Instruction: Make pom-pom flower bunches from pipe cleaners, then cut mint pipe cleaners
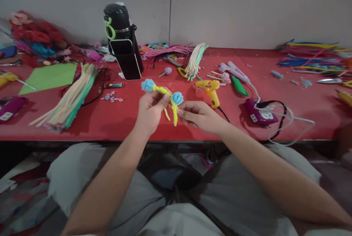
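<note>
Between my two hands, above the red table, is a pipe cleaner flower piece [175, 113] with yellow twisted stems and two blue fluffy heads. One blue head [148, 85] points out to the left; the other blue head [177, 98] sits near the middle. My left hand [154, 105] pinches the yellow stem between thumb and fingers. The fingertips of my right hand [196, 114] close on the piece just beneath the middle head. A thin pale yellow end [167, 115] hangs down beside the stem.
A yellow glue gun [209, 90] lies right of my hands. Behind stand a black bottle [118, 19] and a phone [128, 61]. Pipe cleaner bundles [75, 98] lie left, with more [195, 61] at the back. A purple power strip [260, 113] with cables is at right.
</note>
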A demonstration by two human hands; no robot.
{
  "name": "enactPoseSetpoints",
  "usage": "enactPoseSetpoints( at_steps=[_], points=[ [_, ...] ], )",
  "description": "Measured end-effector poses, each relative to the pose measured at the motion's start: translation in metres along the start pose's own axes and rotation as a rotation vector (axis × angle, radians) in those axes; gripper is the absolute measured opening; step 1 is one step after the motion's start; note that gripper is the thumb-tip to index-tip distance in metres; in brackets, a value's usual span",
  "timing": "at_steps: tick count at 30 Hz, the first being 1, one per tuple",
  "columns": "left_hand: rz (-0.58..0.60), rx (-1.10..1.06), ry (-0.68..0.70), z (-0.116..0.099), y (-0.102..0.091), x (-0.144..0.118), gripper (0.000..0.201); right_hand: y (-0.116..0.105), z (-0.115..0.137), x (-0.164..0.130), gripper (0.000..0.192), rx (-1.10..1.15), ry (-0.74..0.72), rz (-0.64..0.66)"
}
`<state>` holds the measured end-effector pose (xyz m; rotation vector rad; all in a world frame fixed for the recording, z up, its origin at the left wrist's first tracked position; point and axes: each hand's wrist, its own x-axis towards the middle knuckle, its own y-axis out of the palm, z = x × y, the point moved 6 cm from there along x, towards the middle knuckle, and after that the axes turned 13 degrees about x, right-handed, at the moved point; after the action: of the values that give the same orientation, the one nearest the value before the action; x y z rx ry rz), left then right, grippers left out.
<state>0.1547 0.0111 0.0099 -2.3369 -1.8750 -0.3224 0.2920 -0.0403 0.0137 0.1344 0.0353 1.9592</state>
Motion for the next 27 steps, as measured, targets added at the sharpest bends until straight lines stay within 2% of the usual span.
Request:
enactPoseSetpoints(
  at_steps=[6, 8, 11, 13, 16, 19, 24, 27],
  points=[
    [0.041, -0.105, -0.114, 0.004, 0.004, 0.001, 0.017, -0.012, 0.006, -0.004, 0.018, -0.413, -0.142, -0.174],
    [0.030, -0.154, -0.157, 0.006, 0.005, 0.001, 0.016, -0.010, 0.005, -0.006, 0.017, -0.389, -0.131, -0.180],
    [-0.026, -0.167, -0.191, 0.011, 0.005, 0.001, 0.015, -0.003, -0.001, -0.006, 0.027, -0.201, -0.046, -0.172],
    [-0.092, -0.104, -0.158, 0.013, 0.002, 0.001, 0.017, 0.001, -0.004, -0.006, 0.039, -0.101, 0.017, -0.193],
    [-0.138, 0.072, -0.044, 0.009, -0.001, 0.000, 0.020, 0.003, -0.004, -0.006, 0.047, -0.115, 0.024, -0.220],
    [-0.116, 0.186, 0.027, 0.003, 0.001, -0.001, 0.023, 0.001, -0.002, -0.005, 0.041, -0.172, -0.044, -0.234],
    [-0.031, 0.142, -0.052, 0.002, 0.007, -0.003, 0.030, -0.005, -0.003, -0.003, 0.041, -0.278, -0.155, -0.278],
    [0.011, 0.140, -0.049, 0.000, 0.010, -0.005, 0.032, -0.008, -0.003, -0.003, 0.037, -0.364, -0.187, -0.316]
  ],
)
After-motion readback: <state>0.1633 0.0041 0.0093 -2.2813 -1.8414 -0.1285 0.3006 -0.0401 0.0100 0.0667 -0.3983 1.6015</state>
